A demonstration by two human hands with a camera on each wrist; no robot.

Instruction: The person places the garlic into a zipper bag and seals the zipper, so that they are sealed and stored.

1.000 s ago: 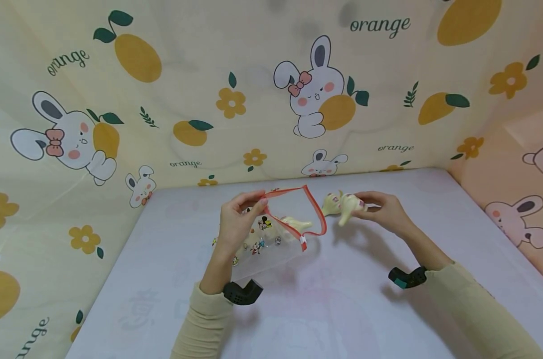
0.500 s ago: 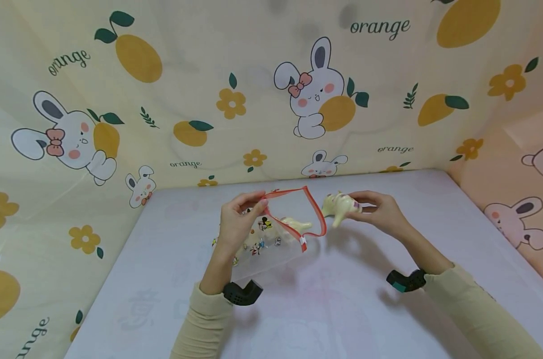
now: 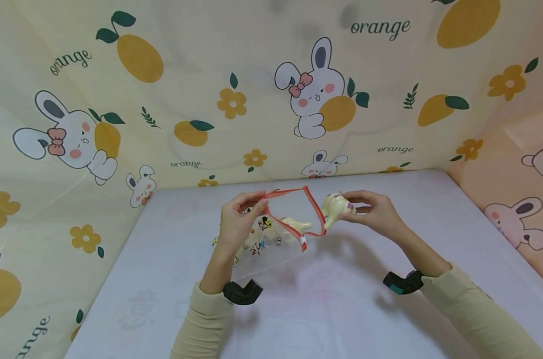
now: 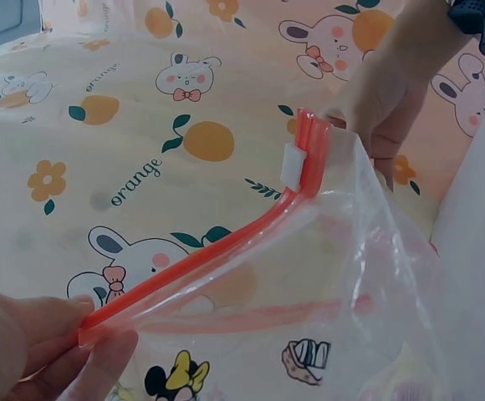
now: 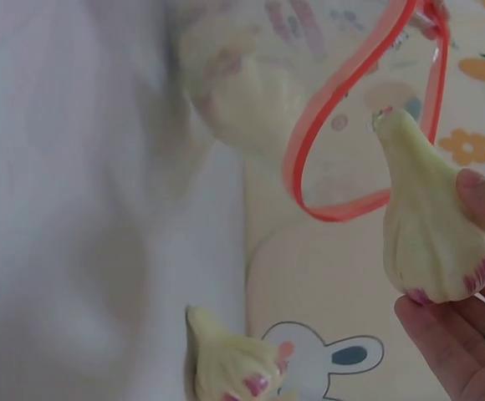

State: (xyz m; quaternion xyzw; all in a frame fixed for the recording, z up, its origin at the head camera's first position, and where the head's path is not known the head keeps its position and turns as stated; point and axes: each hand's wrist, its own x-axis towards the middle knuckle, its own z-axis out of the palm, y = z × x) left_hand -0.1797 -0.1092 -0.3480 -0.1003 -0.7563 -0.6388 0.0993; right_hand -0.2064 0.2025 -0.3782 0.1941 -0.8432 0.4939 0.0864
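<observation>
The right hand [image 3: 376, 213] pinches a ribbed, pear-shaped garlic bulb [image 5: 435, 225] near a gaping, clear plastic bag [image 3: 271, 259]; the left hand [image 3: 239, 219] pinches its red rim [image 4: 313, 159]. Another bulb [image 3: 294, 223] lies inside, a third bulb [image 5: 236, 368] on the counter [image 3: 298, 314].

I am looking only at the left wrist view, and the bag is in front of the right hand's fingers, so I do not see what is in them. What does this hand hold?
Observer: The right hand holds a garlic.
Operator: Understood. Besides this one, does any other garlic lie outside of the bag?
Observer: Yes, the right wrist view shows a second garlic lying on the table, near the patterned wall.
</observation>
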